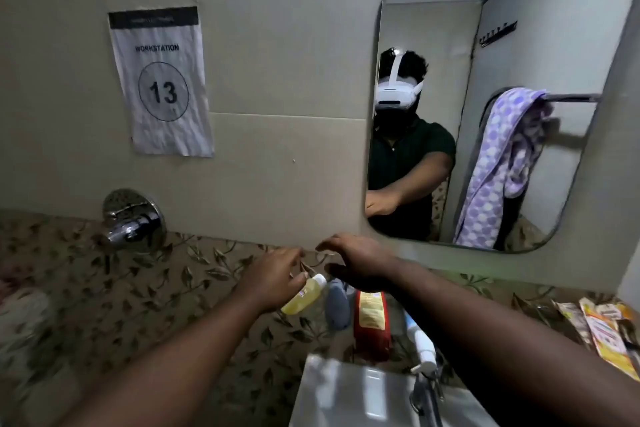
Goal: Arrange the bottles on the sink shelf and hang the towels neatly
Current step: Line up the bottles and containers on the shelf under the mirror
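Note:
A small yellow bottle (303,298) with a white cap stands tilted on the shelf above the sink, and my left hand (273,276) pinches it near the cap. To its right stand a grey-blue bottle (336,305) and a red bottle (371,324) with a yellow label. A white and blue tube (420,343) lies further right. My right hand (356,262) hovers over the grey-blue bottle with fingers spread and holds nothing. A purple dotted towel (502,166) shows in the mirror, bunched over a towel bar.
The white sink (346,395) with its tap (424,388) is directly below the bottles. Sachets (602,326) lie on the shelf at right. A chrome wall valve (131,222) sticks out at left. The mirror (588,28) hangs above, and a workstation sign (161,80) is on the wall.

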A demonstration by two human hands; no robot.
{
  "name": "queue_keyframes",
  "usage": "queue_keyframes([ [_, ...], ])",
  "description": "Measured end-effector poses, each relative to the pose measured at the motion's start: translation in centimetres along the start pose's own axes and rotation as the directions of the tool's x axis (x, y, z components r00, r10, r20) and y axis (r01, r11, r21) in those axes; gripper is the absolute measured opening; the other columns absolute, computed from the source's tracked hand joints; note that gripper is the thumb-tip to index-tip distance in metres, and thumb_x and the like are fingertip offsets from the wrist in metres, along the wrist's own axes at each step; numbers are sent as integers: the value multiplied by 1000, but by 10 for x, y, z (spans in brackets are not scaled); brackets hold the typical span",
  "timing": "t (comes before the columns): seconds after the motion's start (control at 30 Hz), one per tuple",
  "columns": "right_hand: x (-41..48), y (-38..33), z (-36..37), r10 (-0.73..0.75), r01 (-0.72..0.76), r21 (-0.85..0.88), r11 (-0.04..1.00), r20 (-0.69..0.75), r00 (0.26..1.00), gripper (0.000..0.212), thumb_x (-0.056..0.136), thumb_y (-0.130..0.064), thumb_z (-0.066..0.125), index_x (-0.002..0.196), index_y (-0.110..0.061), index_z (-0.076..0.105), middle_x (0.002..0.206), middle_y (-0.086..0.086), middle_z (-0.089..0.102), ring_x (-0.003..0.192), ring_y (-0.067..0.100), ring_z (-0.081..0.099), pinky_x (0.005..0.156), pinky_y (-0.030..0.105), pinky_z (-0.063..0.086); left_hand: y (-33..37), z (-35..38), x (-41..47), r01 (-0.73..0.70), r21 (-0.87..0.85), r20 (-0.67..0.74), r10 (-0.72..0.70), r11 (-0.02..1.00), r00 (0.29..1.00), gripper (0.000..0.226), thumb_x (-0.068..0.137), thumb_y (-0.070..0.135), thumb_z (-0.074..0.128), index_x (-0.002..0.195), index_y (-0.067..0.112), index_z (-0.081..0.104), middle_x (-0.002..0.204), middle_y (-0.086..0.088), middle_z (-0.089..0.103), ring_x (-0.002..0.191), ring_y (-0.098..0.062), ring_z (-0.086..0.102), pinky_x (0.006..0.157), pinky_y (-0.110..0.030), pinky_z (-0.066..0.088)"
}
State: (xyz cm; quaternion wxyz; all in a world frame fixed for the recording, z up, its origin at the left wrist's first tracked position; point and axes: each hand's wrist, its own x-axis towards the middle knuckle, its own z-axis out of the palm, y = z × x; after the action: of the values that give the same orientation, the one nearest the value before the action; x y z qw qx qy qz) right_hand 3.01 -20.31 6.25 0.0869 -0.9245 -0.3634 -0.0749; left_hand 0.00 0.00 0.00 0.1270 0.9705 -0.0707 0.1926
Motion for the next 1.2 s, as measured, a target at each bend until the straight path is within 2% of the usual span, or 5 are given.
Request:
queue_keyframes([
  [0.17, 8, -9, 25, 4, -4, -6, 1000, 59, 998, 42, 96, -33, 59, 138, -27, 54, 137, 3, 60, 125, 24, 57, 101, 38, 50, -14, 33, -17, 244, -56, 135, -235, 968, 963, 66, 81, 70, 58, 131, 28, 60, 123, -1, 71, 112, -25, 66, 78, -31, 49],
  [0.37, 18, -12, 41, 27, -27, -4, 1000, 81, 996, 43, 96, -31, 60, 139, -27, 54, 137, 3, 60, 124, 23, 58, 99, 36, 49, -19, 42, -24, 385, -216, 220, -339, 898, 915, 41, 74, 62, 76, 72, 28, 54, 67, 9, 60, 67, -17, 61, 49, -25, 33],
  [0.57, 25, -11, 49, 52, -57, 60, 997, 87, 995, 47, 94, -24, 65, 139, -26, 54, 140, -1, 60, 127, 20, 57, 104, 36, 48, -18, 34, -20, 346, -255, 138, -320, 903, 937, 30, 77, 42, 84, 89, 24, 64, 85, 5, 72, 77, -18, 67, 65, -33, 51],
  [0.8, 37, -9, 58, 101, -108, 150, 983, 53, 994, 50, 88, -21, 72, 135, -25, 57, 133, 1, 66, 119, 23, 63, 99, 43, 53, -19, 14, 2, 265, -314, 61, -259, 912, 964, 22, 86, 31, 81, 92, 24, 60, 86, 6, 70, 74, -12, 64, 61, -26, 46],
  [1.2, 35, 10, 69, 315, -265, 462, 846, -33, 948, 33, 86, -27, 77, 111, -16, 58, 109, 5, 70, 100, 24, 66, 88, 48, 57, -10, 27, 35, 205, -559, -33, -268, 803, 963, 17, 89, 13, 76, 104, 22, 76, 98, 5, 79, 92, -14, 72, 84, -32, 59],
])
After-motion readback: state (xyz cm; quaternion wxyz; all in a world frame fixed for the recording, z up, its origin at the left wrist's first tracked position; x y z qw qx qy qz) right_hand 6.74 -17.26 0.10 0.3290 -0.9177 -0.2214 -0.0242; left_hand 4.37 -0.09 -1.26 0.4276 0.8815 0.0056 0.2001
